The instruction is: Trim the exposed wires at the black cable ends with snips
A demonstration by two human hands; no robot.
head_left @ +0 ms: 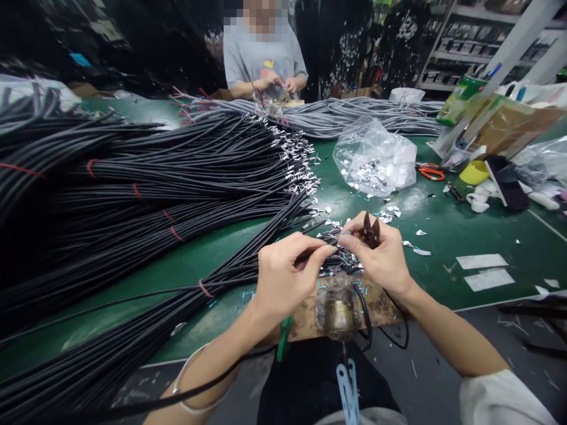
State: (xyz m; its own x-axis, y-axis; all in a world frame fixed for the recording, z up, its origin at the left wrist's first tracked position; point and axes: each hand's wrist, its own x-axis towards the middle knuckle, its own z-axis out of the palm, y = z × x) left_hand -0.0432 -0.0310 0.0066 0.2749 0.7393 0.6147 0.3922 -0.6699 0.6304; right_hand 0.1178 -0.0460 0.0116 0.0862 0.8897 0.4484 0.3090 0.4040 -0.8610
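Black cables [252,249] spanning left edge to centre of frame, left hand [287,271] pinching one near its end, right hand [378,251] beside it gripping dark pliers [371,232], fingertips closed on something too small to tell.

Board [308,316]: worn, rough wood. Table [443,236], behind board: smooth, glossy. Cables [212,159], left of board: smooth, plastic-looking. Bag [374,156], beyond board: crinkled, shiny plastic. Slips [482,261], right of board: paper-like.

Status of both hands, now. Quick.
Left hand: closed, fingertips pinching a black cable.
Right hand: closed around a dark plier-like tool; whether its fingertips also grip a wire cannot be told.
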